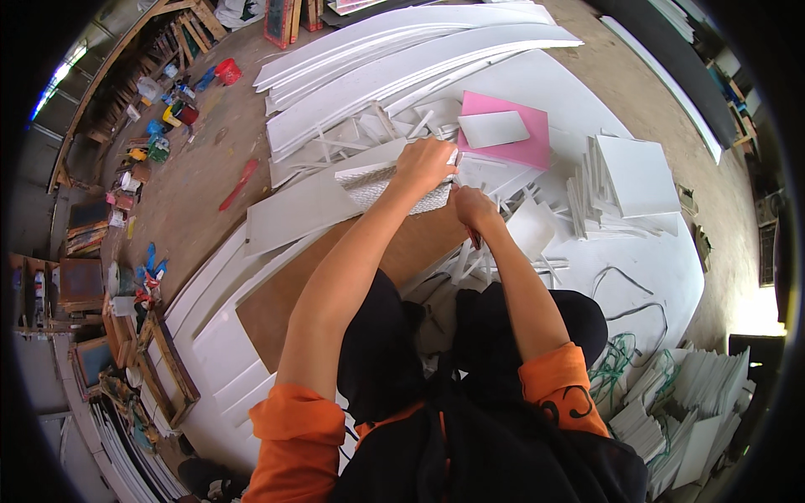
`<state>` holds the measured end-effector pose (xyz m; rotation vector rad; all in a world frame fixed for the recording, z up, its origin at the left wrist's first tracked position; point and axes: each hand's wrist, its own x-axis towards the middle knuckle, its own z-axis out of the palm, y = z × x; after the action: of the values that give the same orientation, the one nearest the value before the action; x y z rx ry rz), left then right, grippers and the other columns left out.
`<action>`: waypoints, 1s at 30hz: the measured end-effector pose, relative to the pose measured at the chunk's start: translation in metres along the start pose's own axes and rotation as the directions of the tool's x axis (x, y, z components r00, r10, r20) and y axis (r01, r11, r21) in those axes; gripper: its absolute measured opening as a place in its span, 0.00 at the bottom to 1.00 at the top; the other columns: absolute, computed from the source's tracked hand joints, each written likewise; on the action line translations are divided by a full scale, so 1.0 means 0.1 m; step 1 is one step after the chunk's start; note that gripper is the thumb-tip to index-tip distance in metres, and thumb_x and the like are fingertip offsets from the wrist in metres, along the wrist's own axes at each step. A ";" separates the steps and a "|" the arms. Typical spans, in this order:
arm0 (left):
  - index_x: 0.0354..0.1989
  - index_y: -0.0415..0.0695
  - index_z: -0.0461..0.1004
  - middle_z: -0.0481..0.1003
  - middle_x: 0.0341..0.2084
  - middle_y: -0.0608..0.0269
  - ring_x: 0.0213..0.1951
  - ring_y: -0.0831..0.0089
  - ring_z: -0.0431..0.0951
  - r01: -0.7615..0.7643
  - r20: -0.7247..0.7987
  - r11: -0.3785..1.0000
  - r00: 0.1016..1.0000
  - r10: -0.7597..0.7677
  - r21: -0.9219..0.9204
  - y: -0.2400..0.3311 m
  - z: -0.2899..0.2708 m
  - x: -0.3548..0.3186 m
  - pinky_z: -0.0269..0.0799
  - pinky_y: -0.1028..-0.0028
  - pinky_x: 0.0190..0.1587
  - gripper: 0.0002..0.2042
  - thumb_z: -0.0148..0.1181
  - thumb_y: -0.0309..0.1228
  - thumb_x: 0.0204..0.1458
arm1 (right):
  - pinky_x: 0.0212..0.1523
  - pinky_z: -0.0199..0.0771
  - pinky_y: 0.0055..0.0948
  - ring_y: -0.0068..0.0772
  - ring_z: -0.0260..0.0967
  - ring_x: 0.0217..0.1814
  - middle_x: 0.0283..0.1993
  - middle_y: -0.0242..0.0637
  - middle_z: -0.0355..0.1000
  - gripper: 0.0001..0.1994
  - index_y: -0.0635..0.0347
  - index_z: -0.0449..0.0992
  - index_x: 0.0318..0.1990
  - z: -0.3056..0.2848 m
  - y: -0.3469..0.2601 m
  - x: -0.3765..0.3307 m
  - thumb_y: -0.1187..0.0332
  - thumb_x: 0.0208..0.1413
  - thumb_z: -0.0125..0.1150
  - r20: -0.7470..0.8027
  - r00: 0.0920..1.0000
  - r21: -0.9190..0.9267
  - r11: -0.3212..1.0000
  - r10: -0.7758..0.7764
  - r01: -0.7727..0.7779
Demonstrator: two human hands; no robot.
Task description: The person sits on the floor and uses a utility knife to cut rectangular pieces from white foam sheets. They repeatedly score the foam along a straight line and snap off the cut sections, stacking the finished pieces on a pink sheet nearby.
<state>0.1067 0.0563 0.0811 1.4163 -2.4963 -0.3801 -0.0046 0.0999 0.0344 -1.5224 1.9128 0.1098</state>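
Note:
My left hand (426, 165) is closed over the edge of a white board piece with a ridged, textured face (369, 186), holding it against the pile. Just to its right and nearer me, my right hand (474, 208) is closed round a slim tool with a dark reddish handle (476, 240); its working end is hidden by the fist. Beneath both hands lie a long white strip (302, 210) and a brown board (335, 272). Thin white offcuts (530, 228) are scattered beside my right hand.
Long white strips (402, 67) are stacked beyond my hands. A pink sheet (511, 126) carries a small white panel (493, 129). Stacked white panels (633, 176) stand right. More sheets (696, 402) and green cord (616, 360) lie lower right. A red bucket (227, 71) sits far left.

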 end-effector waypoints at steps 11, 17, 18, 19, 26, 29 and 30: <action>0.35 0.47 0.73 0.73 0.22 0.52 0.29 0.55 0.74 0.009 -0.102 0.998 0.995 -0.003 0.055 -0.03 0.00 -0.04 0.68 0.63 0.31 0.14 0.60 0.39 0.40 | 0.47 0.65 0.39 0.46 0.65 0.48 0.43 0.43 0.69 0.22 0.60 0.72 0.40 -0.15 -0.07 -0.43 0.60 0.57 0.28 0.025 1.000 -0.002 1.000 -0.010 0.010; 0.34 0.48 0.73 0.73 0.22 0.53 0.28 0.55 0.74 0.012 -0.027 0.998 1.000 -0.011 0.053 0.02 -0.02 -0.03 0.68 0.63 0.30 0.14 0.60 0.40 0.39 | 0.48 0.64 0.37 0.47 0.65 0.49 0.43 0.44 0.69 0.22 0.59 0.71 0.40 -0.05 0.04 -0.49 0.60 0.57 0.27 -0.008 0.998 0.025 0.998 0.060 -0.060; 0.34 0.48 0.73 0.73 0.21 0.53 0.28 0.55 0.74 0.010 -0.032 0.999 0.999 -0.008 0.045 0.02 -0.03 -0.03 0.68 0.63 0.30 0.14 0.60 0.40 0.39 | 0.48 0.63 0.37 0.47 0.65 0.49 0.43 0.44 0.69 0.22 0.59 0.71 0.40 -0.05 0.03 -0.49 0.59 0.57 0.26 -0.001 0.998 0.030 0.998 0.060 -0.060; 0.34 0.48 0.73 0.73 0.21 0.52 0.28 0.55 0.74 0.008 -0.038 0.999 0.999 -0.007 0.037 0.00 -0.04 -0.03 0.68 0.63 0.30 0.14 0.60 0.40 0.39 | 0.48 0.64 0.37 0.47 0.65 0.49 0.44 0.44 0.69 0.21 0.59 0.71 0.40 -0.07 0.01 -0.48 0.61 0.57 0.28 0.001 0.999 0.027 0.999 0.047 -0.047; 0.32 0.49 0.74 0.73 0.20 0.53 0.28 0.56 0.74 -0.005 -0.026 1.000 1.000 0.006 0.015 -0.03 -0.01 -0.04 0.68 0.62 0.31 0.12 0.60 0.39 0.39 | 0.46 0.66 0.41 0.44 0.66 0.49 0.44 0.41 0.69 0.13 0.59 0.71 0.41 -0.04 -0.09 -0.12 0.71 0.52 0.40 0.053 0.999 -0.046 0.999 -0.005 0.008; 0.31 0.48 0.74 0.73 0.20 0.54 0.28 0.56 0.74 -0.019 -0.013 1.000 1.000 0.019 0.018 0.01 0.01 -0.01 0.68 0.63 0.31 0.11 0.59 0.38 0.39 | 0.45 0.66 0.41 0.44 0.66 0.48 0.44 0.42 0.69 0.13 0.59 0.71 0.40 0.09 0.04 0.17 0.72 0.51 0.41 0.041 0.996 -0.113 0.990 -0.077 0.081; 0.30 0.48 0.74 0.73 0.20 0.55 0.28 0.57 0.74 -0.001 -0.004 1.000 1.000 0.001 0.020 0.02 0.02 -0.01 0.68 0.64 0.31 0.10 0.59 0.38 0.40 | 0.45 0.67 0.40 0.45 0.66 0.48 0.44 0.42 0.69 0.13 0.59 0.71 0.40 0.11 0.05 0.22 0.71 0.51 0.41 0.037 0.993 -0.146 0.982 -0.113 0.118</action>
<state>0.1053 0.0582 0.0798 1.4224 -2.5043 -0.3521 -0.0055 0.0878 0.0120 -1.7172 1.8237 0.2246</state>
